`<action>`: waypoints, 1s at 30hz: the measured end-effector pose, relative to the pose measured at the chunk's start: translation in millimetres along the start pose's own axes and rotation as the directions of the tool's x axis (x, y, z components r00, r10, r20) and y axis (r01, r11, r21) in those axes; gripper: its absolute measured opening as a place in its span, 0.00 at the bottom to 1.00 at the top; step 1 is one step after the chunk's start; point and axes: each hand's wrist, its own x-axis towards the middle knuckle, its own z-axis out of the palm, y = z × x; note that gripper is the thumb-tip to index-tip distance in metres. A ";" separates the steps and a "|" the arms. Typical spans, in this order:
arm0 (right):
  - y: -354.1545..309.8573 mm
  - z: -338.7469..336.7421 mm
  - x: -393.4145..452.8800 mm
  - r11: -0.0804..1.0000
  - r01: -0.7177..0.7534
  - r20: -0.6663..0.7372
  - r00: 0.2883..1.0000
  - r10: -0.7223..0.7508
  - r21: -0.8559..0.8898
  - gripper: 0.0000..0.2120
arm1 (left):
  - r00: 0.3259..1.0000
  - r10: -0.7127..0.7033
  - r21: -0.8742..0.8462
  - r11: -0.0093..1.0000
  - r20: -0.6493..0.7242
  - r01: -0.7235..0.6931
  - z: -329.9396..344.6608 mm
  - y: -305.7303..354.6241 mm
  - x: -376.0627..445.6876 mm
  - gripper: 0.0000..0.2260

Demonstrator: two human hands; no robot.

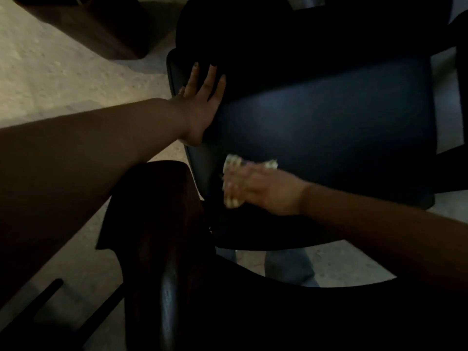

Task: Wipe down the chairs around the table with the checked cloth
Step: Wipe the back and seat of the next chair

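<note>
You have one dark padded chair [329, 127] before you. Your right hand [255, 188] grips one bunched pale checked cloth [234, 164] on the seat's near edge. Farther off, your left hand [202, 97] lies flat, fingers straight, on the seat's left side.

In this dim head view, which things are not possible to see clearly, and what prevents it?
- Checked cloth: mostly hidden under the right hand and motion-blurred; its pattern is unreadable.
- Chair: its far side is cut off by the right edge, its legs lost in darkness.
- Left hand: flat on the seat's corner, its thumb hidden behind the seat's edge.
- Dark furniture at the upper left: cut off by the top edge, too dark to identify.
</note>
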 end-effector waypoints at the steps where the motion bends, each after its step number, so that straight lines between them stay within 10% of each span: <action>1: 10.8 -3.5 0.8 0.997 -0.083 -0.030 0.996 0.082 -0.008 0.20 | 0.999 0.029 0.026 0.999 -0.018 -0.028 1.7 2.1 -0.9 0.56; 5: -2.3 0.8 -0.4 0.968 -0.251 -0.071 0.966 0.250 -0.009 0.19 | 0.969 0.218 0.114 0.972 -0.117 -0.205 3.8 0.1 -3.9 0.59; 13: -46.0 11.4 -46.2 0.971 0.210 0.201 0.962 -0.184 -0.115 0.21 | 0.910 0.414 0.209 0.889 0.012 -0.407 -3.2 15.3 12.2 0.62; 22: 84.8 -37.0 -34.2 0.882 -0.469 -0.123 0.879 0.460 -0.048 0.22 | 0.929 0.370 0.327 0.880 -0.019 -0.343 7.9 15.1 19.2 0.67; 30: -23.4 9.5 -89.9 0.975 0.219 0.117 0.970 -0.213 -0.047 0.20 | 0.947 0.320 0.346 0.885 0.035 -0.312 6.5 25.3 16.9 0.67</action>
